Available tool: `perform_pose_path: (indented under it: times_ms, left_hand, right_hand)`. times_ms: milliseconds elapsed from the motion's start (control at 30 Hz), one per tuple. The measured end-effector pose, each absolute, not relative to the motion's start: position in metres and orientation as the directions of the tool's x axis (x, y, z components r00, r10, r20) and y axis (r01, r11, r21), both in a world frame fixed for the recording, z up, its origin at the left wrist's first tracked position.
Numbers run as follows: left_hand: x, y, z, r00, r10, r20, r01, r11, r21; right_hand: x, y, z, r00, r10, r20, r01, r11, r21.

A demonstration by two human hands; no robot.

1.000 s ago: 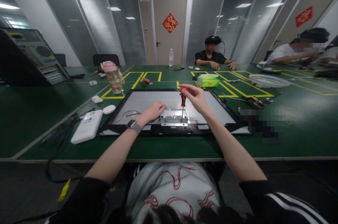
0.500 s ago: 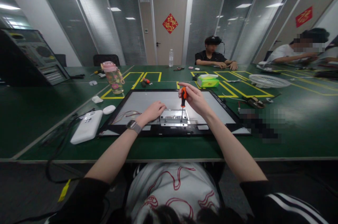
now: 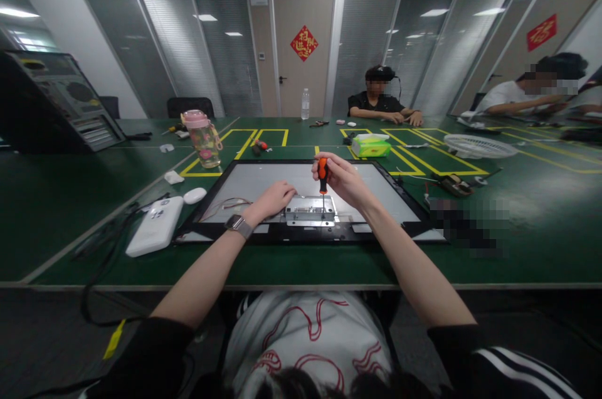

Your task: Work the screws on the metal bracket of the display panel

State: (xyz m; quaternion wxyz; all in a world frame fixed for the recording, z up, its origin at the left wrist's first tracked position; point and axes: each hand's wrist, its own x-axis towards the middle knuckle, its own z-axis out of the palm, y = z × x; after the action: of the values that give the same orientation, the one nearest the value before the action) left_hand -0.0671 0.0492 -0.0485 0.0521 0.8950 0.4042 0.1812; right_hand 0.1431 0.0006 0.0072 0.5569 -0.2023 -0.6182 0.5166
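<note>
An orange-and-black screwdriver (image 3: 323, 174) stands nearly upright in my right hand (image 3: 342, 178), gripped between thumb and fingers. Its shaft runs down to a silver metal bracket (image 3: 310, 223), which sits near the front edge of a large flat display panel (image 3: 244, 180) with a black frame. I cannot tell whether the tip is in a screw. My left hand (image 3: 274, 198) lies on the panel just left of the bracket, fingers stretched out and holding nothing visible. Thin wires (image 3: 221, 206) lie on the panel beyond my left wrist.
A white power bank (image 3: 155, 226), a white rounded case (image 3: 194, 196) and a pink-lidded bottle (image 3: 202, 142) stand left of the panel. Behind it are a green tissue pack (image 3: 371, 145) and red-handled pliers (image 3: 259, 147). A co-worker (image 3: 376, 98) sits across the table.
My right hand has shifted slightly left and down, with its fingers drawn in closer around the screwdriver handle. The screwdriver is a little more upright. My left hand stays in place.
</note>
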Motion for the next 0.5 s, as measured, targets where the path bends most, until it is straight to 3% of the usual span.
perform_pose_path:
  times_ms: [200,500]
  left_hand:
    - [-0.0679,0.0494,-0.0496,0.602,0.745,0.287,0.712,-0.664,0.228]
    - [-0.0659,0.0482,-0.0482,0.604,0.745,0.283,0.717,-0.663,0.215]
  right_hand:
    - [0.144,0.0014,0.0064,-0.206,0.843,0.496,-0.271,0.438,-0.857]
    - [0.1387,-0.0019,0.008,-0.275,0.84,0.468,-0.357,0.363,-0.861]
